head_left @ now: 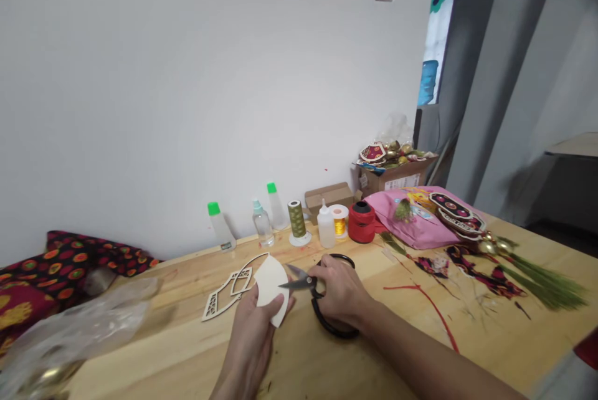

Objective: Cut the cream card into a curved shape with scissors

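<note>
My left hand pinches a cream fan-shaped piece of card between thumb and fingers, above the wooden table. My right hand grips a pair of black-handled scissors. Their blades stand apart and point left at the right edge of the card; whether they touch it I cannot tell. Just left of the card, pale openwork fan-shaped frames lie on the tabletop.
Along the wall stand green-capped bottles, a dropper bottle, an olive thread spool, a white squeeze bottle and red cord. Patterned cloth lies left; a pink bag, green tassels and scraps lie right.
</note>
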